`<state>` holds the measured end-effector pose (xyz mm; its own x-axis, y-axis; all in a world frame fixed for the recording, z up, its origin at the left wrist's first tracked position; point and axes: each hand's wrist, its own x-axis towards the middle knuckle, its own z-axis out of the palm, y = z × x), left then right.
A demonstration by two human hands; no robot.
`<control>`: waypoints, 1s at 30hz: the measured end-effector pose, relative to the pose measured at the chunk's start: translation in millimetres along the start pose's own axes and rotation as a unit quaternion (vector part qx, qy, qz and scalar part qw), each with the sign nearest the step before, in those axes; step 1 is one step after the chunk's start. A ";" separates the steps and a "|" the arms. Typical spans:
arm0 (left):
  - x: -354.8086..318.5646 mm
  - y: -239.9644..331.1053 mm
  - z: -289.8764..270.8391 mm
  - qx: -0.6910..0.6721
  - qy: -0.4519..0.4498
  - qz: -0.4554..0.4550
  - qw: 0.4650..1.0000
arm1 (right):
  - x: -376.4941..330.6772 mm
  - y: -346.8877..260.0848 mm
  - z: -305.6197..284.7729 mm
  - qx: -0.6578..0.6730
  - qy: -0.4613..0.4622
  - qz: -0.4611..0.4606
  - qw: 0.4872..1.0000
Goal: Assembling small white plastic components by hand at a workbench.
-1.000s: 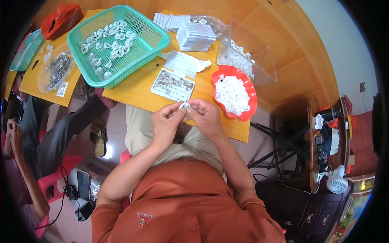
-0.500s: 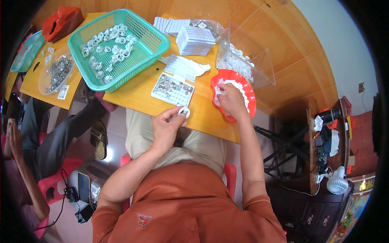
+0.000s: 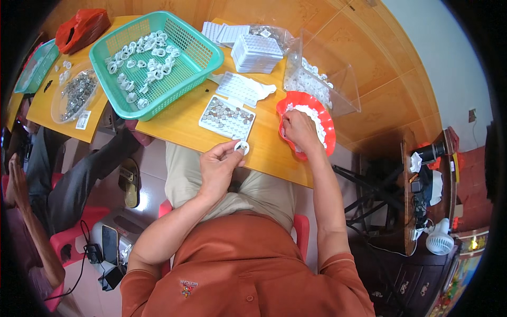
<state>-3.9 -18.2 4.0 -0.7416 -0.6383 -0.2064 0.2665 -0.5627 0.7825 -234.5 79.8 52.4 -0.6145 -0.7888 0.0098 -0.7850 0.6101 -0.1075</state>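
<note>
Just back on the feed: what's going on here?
The person's left hand holds a small white round part. The right hand is in the red wavy-rimmed bowl of white pieces. Ahead lies a white tray with small grey discs on it; left of that, a green basket holds white parts.

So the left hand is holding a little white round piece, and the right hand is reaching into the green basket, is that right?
Almost! The right hand is in the red wavy-edged bowl, not the green basket; the head view shows it. The left hand is indeed holding a little white round piece.
</note>
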 end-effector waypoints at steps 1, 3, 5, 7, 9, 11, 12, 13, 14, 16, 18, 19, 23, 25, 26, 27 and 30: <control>-0.1 -0.2 -0.1 0.000 0.000 0.001 1.000 | 0.0 0.2 0.5 -0.001 0.005 -0.003 1.000; -0.2 -1.0 -0.3 0.005 0.002 -0.001 1.000 | -1.1 1.2 1.2 -0.001 0.011 -0.006 1.000; -0.8 0.2 1.1 0.004 0.006 -0.002 1.000 | -3.1 3.9 2.7 0.017 0.030 -0.027 0.999; -1.0 0.4 1.6 0.004 0.010 -0.004 1.000 | -4.5 7.2 3.9 0.041 0.043 -0.036 0.998; -1.1 -0.3 1.7 0.001 0.005 -0.001 1.000 | -5.0 10.3 5.6 0.064 0.056 -0.045 0.995; -1.2 -0.1 2.3 0.003 0.006 -0.003 1.000 | -3.7 11.2 5.5 0.068 0.096 -0.070 0.991; -1.2 -0.1 2.6 0.005 0.007 -0.004 1.000 | -3.2 11.6 5.6 0.068 0.096 -0.069 0.991; -1.0 -0.6 2.4 0.005 0.007 -0.005 1.000 | -2.3 10.8 5.2 0.061 0.087 -0.063 0.992; -0.6 -1.5 1.8 0.002 0.008 -0.004 1.000 | -1.4 9.9 4.9 0.054 0.079 -0.056 0.994; 0.1 -2.7 0.7 -0.001 0.009 -0.003 1.000 | 1.0 7.4 5.1 0.052 0.062 -0.036 0.996; 0.4 -3.2 -0.2 0.000 0.006 -0.004 1.000 | 2.1 5.5 5.3 0.049 0.045 -0.016 0.998; -0.1 -2.4 0.4 0.000 0.006 -0.004 1.000 | 2.4 6.0 5.8 0.041 0.037 -0.008 0.998; -0.8 -1.5 0.3 0.005 0.004 -0.011 1.000 | 1.7 7.4 7.3 0.054 0.055 -0.008 0.997; -0.6 -1.6 0.0 0.006 0.005 -0.011 1.000 | -0.7 8.0 4.9 0.092 0.061 0.004 0.994; -0.8 -1.1 0.5 0.008 0.007 -0.013 1.000 | -1.7 8.0 3.4 0.130 0.066 0.016 0.989; -0.8 -0.9 0.7 0.009 0.009 -0.015 1.000 | -2.0 8.8 3.4 0.130 0.066 0.015 0.989; -1.0 -2.1 0.6 0.009 0.007 -0.013 1.000 | -4.6 15.6 4.2 0.201 0.096 0.010 0.975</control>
<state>-4.1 -16.1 2.9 -0.7395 -0.6311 -0.2342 0.2365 -0.5693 0.7874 -243.6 92.6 46.5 -0.6636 -0.7249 0.1848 -0.7014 0.5171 -0.4905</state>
